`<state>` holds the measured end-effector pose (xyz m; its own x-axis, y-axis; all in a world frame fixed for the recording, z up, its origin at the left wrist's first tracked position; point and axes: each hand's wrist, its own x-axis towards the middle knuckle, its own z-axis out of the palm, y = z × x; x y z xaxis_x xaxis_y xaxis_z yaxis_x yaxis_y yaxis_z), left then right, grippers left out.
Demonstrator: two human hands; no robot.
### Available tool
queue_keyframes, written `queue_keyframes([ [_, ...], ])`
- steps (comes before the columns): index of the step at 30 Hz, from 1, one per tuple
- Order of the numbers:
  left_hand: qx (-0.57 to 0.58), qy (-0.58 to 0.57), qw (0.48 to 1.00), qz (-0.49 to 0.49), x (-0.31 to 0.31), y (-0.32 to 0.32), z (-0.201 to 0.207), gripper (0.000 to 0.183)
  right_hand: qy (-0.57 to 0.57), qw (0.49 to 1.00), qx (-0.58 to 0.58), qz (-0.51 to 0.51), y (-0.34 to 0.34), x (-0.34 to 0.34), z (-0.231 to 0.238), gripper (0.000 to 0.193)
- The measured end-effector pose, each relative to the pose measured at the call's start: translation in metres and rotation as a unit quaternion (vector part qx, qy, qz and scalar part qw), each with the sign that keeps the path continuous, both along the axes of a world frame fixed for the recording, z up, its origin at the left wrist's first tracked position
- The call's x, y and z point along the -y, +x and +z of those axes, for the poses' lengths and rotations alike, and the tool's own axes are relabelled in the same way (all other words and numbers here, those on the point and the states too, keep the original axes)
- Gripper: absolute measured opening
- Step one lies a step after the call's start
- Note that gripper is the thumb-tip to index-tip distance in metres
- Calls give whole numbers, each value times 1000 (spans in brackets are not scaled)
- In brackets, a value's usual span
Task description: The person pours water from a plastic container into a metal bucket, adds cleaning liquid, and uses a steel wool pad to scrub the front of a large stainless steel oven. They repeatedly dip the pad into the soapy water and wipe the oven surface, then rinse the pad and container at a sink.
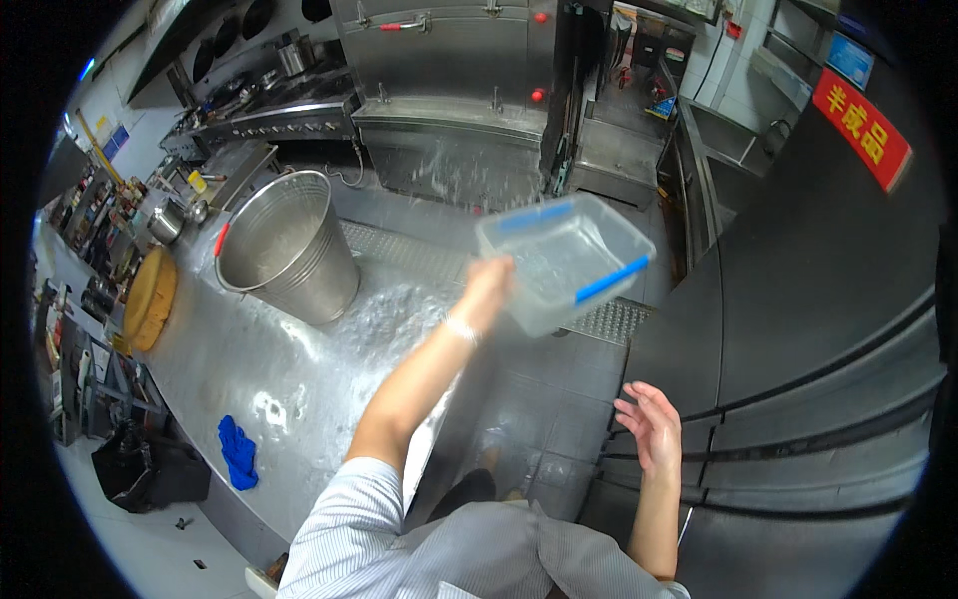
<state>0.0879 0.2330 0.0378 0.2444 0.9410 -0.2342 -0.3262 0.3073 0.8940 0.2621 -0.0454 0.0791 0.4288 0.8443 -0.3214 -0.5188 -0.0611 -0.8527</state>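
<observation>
My left arm stretches forward past the table's edge. Its hand (487, 282) is closed on the near left side of a clear plastic box (569, 262) with blue strips along two edges. The box is blurred and tilted above the floor. Drops of water (449, 175) hang in the air beyond it. My right hand (654, 424) is raised near the dark cabinets, fingers apart and slightly curled, holding nothing. A large ribbed metal bucket (324, 270) with a red handle grip rests on the wet steel table (200, 359), left of my left hand.
A blue cloth (238, 452) and a round wooden chopping block (150, 299) lie on the table. A stove (279, 120) stands at the far left. Dark steel cabinets (798, 349) line the right side. A metal floor grate (611, 321) and wet tiles lie below the box.
</observation>
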Motion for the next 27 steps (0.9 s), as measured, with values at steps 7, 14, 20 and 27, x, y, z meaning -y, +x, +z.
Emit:
queue_keyframes([
  [7,-7,-158,986,-49,149,-18,-52,8,-59,995,-30,-72,-21,101,-35,22],
  [14,-29,-182,979,-85,241,-10,-43,7,-94,985,-42,-135,-8,125,-77,38],
  [20,-55,-156,981,-98,262,-13,-31,7,-98,978,-63,-172,-4,126,-91,37],
  [27,-82,-186,975,-91,251,-4,-44,10,-120,972,-19,-203,11,102,-96,23],
])
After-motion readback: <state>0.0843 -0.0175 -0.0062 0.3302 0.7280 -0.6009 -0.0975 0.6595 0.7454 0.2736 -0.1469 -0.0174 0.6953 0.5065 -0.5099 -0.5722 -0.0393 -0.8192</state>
